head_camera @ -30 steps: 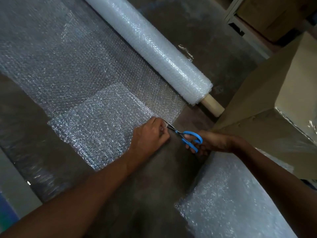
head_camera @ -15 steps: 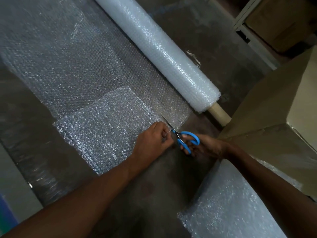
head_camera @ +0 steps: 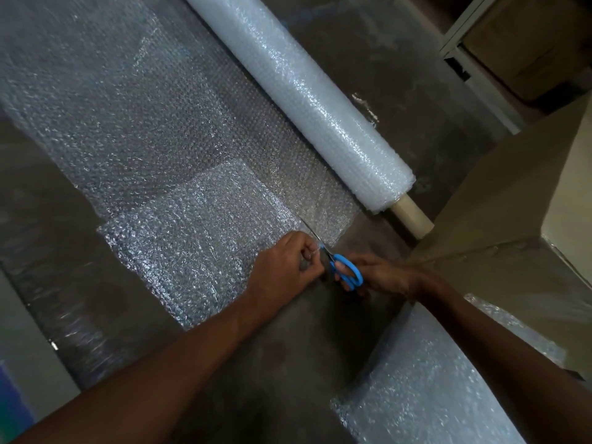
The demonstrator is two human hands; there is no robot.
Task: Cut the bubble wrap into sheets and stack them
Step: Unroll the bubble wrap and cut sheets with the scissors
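Dark grey concrete floor (head_camera: 288, 373) serves as the work surface, with a brown cardboard box (head_camera: 512, 203) at right and a pale shelf frame (head_camera: 474, 59) behind it.

Long white roll of bubble wrap (head_camera: 307, 91) lies diagonally on its cardboard core (head_camera: 413, 216). Clear unrolled bubble wrap web (head_camera: 112, 107) stretches from it across the floor toward the left.

Brighter, doubled-looking rectangular bubble wrap sheet (head_camera: 192, 245) lies on the web's near edge; judging by position, it works as a size template, though I cannot tell for sure.

Left hand (head_camera: 285, 267) has its fingers curled, pinching the wrap edge right beside the cut line. Right hand (head_camera: 378, 277) has its fingers through the loops of the blue-handled scissors (head_camera: 344, 270). Blades point up into the web along the sheet's right edge, only slightly parted.

Progress: cut looks barely started, just at the near edge, and most of that line is left.

White stack of cut bubble wrap sheets (head_camera: 426, 389) sits at lower right, well apart from the cut, so several sheets seem done already. Sheet count unreadable. Roll is thick, so plenty remains.
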